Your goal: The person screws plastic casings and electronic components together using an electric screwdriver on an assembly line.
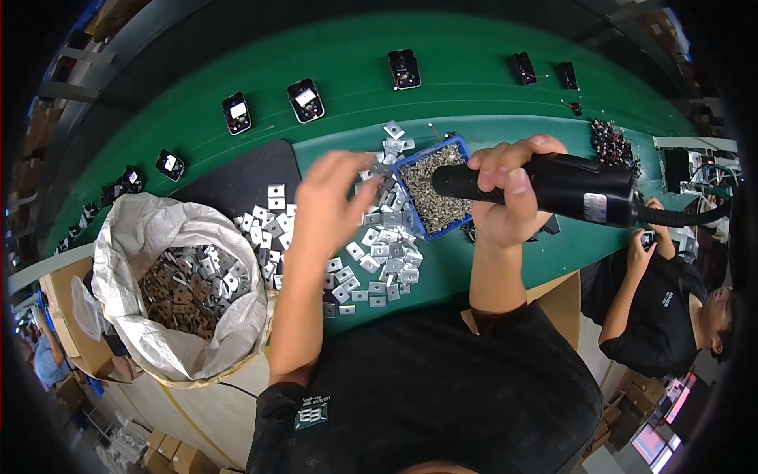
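Note:
My right hand is wrapped round a black electric screwdriver, held nearly level, with a thick cable running off to the right. The tool's nose hangs over a blue tray full of small metal screws. To the left of that tray is my left hand, slightly blurred, thumb and fingers apart and nothing visible between them. Small silver metal plates, each with a hole, lie scattered beneath and beside it on the green table. More plates lie on the far side of my left forearm.
At the left stands a white woven sack holding many metal plates. Several black housings sit spaced along the green conveyor belt. A heap of small wired parts lies to the right, near a co-worker holding a small device.

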### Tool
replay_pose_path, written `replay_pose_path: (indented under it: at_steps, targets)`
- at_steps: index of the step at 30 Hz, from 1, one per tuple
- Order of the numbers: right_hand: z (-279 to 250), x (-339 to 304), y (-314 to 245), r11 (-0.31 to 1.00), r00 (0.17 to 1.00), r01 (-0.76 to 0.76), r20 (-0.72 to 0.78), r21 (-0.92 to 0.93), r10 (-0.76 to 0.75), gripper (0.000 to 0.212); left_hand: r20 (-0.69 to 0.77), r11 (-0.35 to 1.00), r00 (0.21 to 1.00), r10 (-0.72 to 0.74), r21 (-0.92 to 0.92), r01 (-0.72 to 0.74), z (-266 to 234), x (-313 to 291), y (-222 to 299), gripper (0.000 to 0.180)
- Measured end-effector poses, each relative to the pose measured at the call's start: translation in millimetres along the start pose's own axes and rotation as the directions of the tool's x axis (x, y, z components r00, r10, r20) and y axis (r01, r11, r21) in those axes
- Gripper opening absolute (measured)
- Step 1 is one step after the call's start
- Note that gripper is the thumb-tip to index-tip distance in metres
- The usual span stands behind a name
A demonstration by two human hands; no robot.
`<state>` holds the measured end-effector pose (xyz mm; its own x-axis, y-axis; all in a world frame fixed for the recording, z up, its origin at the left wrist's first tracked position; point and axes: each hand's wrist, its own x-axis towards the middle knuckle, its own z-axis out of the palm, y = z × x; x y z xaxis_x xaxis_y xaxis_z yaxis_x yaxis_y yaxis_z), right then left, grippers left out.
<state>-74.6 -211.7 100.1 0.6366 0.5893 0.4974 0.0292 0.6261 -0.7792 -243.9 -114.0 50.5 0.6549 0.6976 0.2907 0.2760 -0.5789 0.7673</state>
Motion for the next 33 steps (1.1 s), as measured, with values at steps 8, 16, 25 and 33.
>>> replay_pose_path:
  at_steps: [8, 16, 25, 33]
  targets:
    - [-1, -4, -11, 0.985, 0.998, 0.001, -0.062, 0.174, 0.01, 0.041, 0.027, 0.983, 0.984, 0.179, -0.035, -0.178, 35, -8, 27, 0.024]
    - [-11, -2, -22, 0.99, 0.994, 0.086, -0.075, 0.109, -0.078, 0.04, -0.025, 0.988, 0.991, 0.134, -0.069, -0.136, 49, -3, 30, 0.011]
    - [-9, -5, -45, 0.958, 0.999, -0.031, 0.028, 0.286, 0.024, 0.045, -0.078, 0.931, 0.992, -0.104, -0.358, 0.07, 48, -22, 33, 0.019]
    - [-4, -9, -36, 0.976, 0.993, -0.066, 0.114, 0.209, 0.042, 0.041, -0.162, 0.97, 0.97, 0.18, -0.132, -0.202, 41, -28, 32, 0.028]
